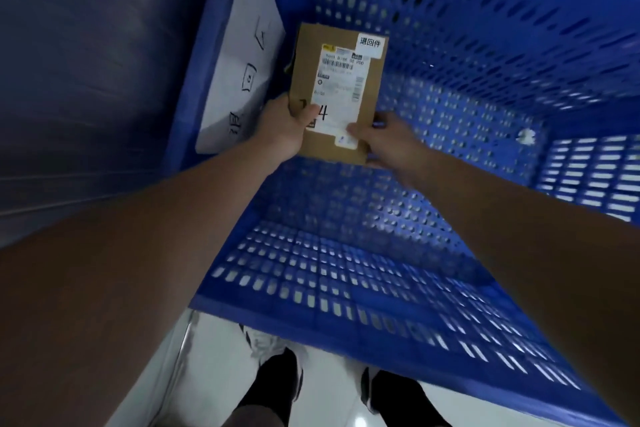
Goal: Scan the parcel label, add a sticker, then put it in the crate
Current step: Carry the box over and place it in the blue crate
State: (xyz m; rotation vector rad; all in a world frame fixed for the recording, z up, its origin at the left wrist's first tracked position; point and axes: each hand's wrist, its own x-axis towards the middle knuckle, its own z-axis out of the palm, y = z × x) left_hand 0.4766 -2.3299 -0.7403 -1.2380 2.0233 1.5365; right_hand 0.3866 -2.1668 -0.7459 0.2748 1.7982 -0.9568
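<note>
Parcel [337, 94], a flat brown cardboard box, was held inside the blue perforated crate [485, 45], close to the crate's left wall and above its floor. Whether its far end touched the floor or wall could not be told. Its shipping label [341, 87] faced up, and a white sticker [370, 42] with printed characters sat at the top right corner, overlapping the label's edge. The left hand [285, 130] gripped the near left edge, thumb pressed on the face. The right hand [388, 142] pinched the near right corner, thumb on top and fingers beneath. A white paper sign [242, 59] with handwritten marks lay along the crate's left rim.

With the sticker on, the step in hand appeared to be the last: placing the box in the crate. The next move would call for lowering it flat onto the floor and letting go with both hands.
</note>
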